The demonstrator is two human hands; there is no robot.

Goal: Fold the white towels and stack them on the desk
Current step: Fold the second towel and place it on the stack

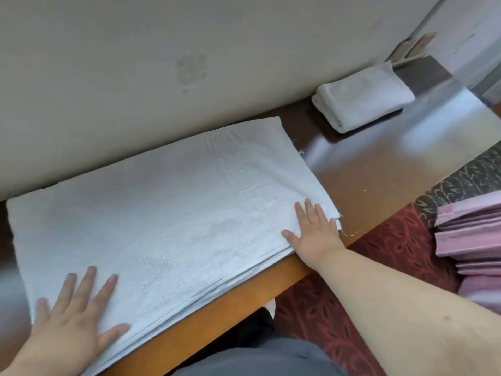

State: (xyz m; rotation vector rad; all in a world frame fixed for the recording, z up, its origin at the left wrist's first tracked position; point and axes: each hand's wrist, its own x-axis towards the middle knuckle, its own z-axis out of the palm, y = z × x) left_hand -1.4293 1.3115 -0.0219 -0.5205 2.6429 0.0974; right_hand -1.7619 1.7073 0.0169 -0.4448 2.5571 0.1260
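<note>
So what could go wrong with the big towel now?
The big towel lies with its near edge right along the desk edge, so it may slide off when lifted. Both the left hand and right hand only press flat, so layers could shift and fold crooked.

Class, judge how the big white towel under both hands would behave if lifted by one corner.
The towel would probably droop, being thin layered cloth lying flat. It likely slides easily on the glossy desk. Its frayed corner threads suggest gentle handling.
</note>
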